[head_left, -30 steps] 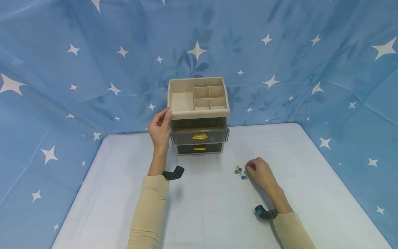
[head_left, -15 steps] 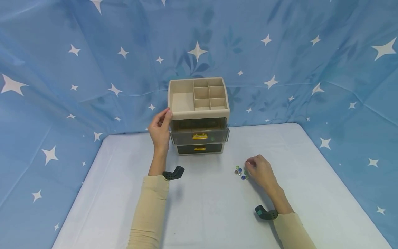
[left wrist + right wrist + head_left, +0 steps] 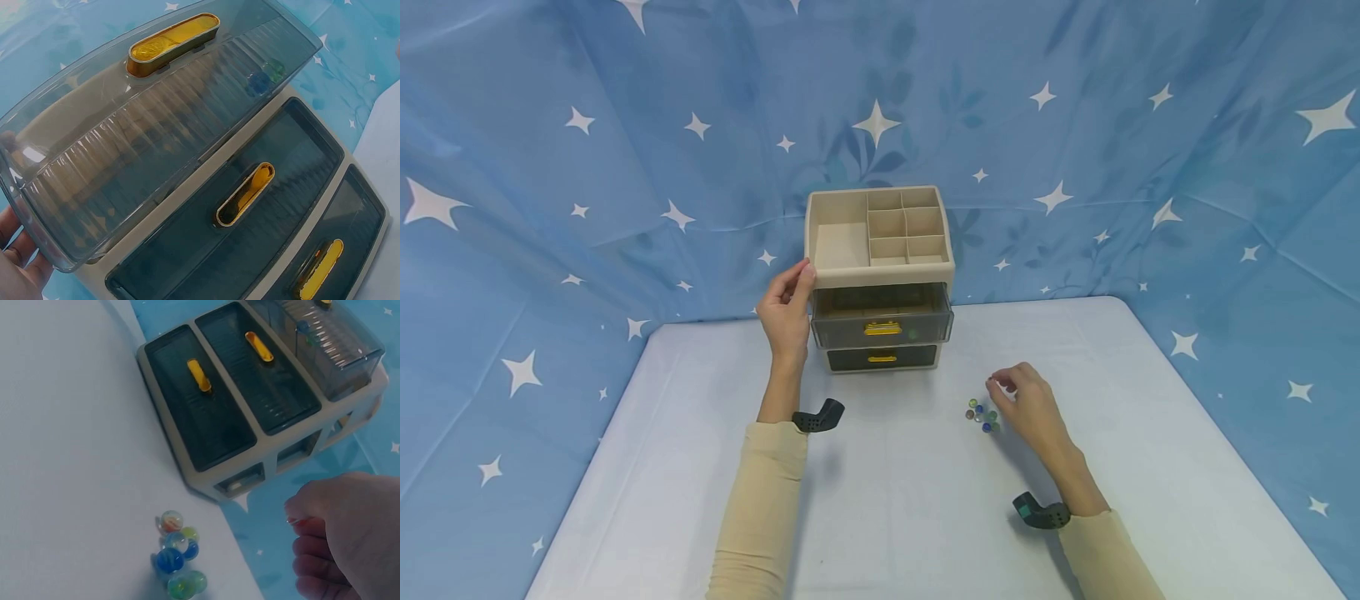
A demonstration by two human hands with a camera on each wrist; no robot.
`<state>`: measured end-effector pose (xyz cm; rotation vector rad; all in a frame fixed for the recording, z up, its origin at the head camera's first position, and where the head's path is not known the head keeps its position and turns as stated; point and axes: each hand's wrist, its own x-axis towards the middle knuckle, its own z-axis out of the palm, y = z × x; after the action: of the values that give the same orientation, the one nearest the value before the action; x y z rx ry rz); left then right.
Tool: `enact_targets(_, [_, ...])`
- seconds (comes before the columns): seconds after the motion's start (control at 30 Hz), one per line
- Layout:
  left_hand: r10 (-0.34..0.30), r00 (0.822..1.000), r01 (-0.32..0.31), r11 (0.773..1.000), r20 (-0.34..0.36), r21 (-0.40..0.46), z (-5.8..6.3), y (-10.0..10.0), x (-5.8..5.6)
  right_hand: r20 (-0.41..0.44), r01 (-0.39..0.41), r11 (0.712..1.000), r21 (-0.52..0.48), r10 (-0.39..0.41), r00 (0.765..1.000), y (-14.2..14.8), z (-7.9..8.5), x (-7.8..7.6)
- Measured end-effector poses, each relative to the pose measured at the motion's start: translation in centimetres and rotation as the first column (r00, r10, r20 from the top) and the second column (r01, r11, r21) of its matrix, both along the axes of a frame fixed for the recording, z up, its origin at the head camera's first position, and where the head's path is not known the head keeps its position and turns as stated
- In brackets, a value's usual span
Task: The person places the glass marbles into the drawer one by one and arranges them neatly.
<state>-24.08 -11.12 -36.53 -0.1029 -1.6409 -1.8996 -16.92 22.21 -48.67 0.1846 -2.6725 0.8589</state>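
A beige drawer organizer [image 3: 880, 272] stands at the back of the table, its smoky clear top drawer [image 3: 883, 329] pulled out. My left hand [image 3: 786, 317] holds the organizer's front left corner, thumb and fingers at its top edge. Inside the drawer lie a blue marble [image 3: 257, 82] and a green marble [image 3: 275, 70]. My right hand [image 3: 1030, 408] pinches a small marble with a reddish streak [image 3: 295, 520], mostly hidden by the fingertips. Just left of and below that hand, several glass marbles [image 3: 170, 560] lie clustered on the white table, apart from the fingers.
Below the pulled-out drawer sit two closed drawers with gold handles, the middle one [image 3: 294, 137] and the bottom one [image 3: 365, 212]. The organizer's top tray [image 3: 841, 243] has several compartments. A blue star-printed cloth [image 3: 700, 167] hangs behind the white table [image 3: 647, 467].
My right hand has lifted slightly up and away from the marble cluster, with a marble between its fingertips. The left hand and the organizer stay where they were.
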Motion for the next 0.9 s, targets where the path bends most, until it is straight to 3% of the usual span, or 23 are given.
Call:
enact_targets(0.4, [-0.006, 1.0, 0.006, 1.0, 0.01, -0.006, -0.1, -0.1, -0.1, -0.132, -0.007, 1.0, -0.003, 0.006, 0.991, -0.9, 2.1, 0.2])
enact_targets(0.9, [-0.001, 1.0, 0.001, 1.0, 0.015, -0.017, -0.1, -0.2, 0.0, -0.216, -0.026, 0.999, -0.037, 0.017, 0.976, -2.1, 4.7, 0.3])
